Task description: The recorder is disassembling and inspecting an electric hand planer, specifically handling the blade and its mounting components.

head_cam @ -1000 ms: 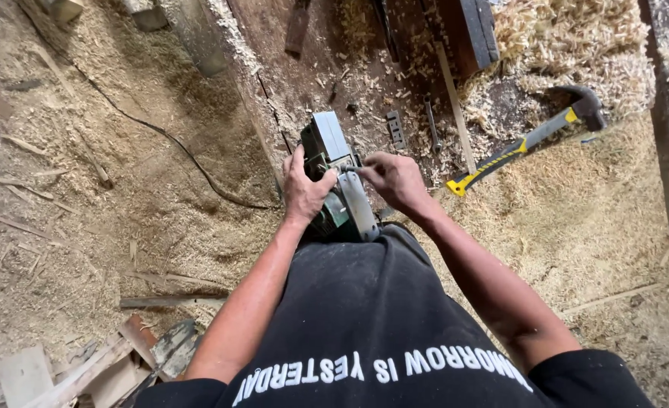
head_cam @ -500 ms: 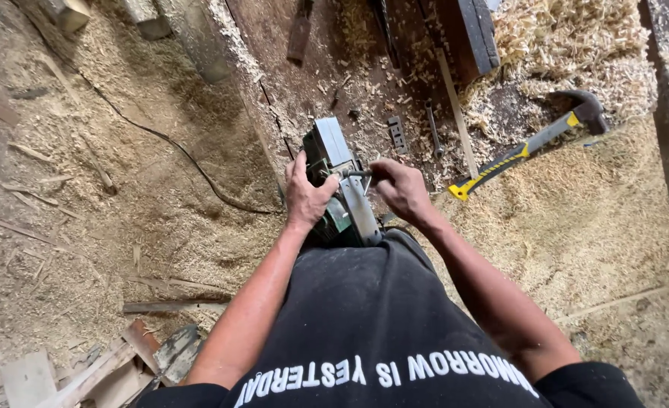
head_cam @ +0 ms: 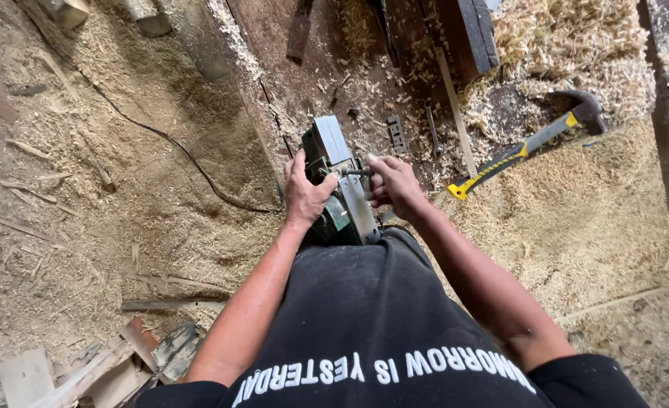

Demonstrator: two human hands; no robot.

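A green power planer with a grey metal sole is turned sole-up on a dark wooden bench. My left hand clasps its left side and steadies it. My right hand is closed around a small metal tool whose tip meets the planer's sole. Both forearms reach forward over my black shirt.
A hammer with a yellow and black handle lies on shavings at the right. A small wrench and a thin wooden strip lie on the bench. A black cable crosses the sawdust floor. Wood offcuts sit bottom left.
My right hand has shifted slightly on the small tool at the planer's sole. The left hand keeps its hold and the planer stays in place.
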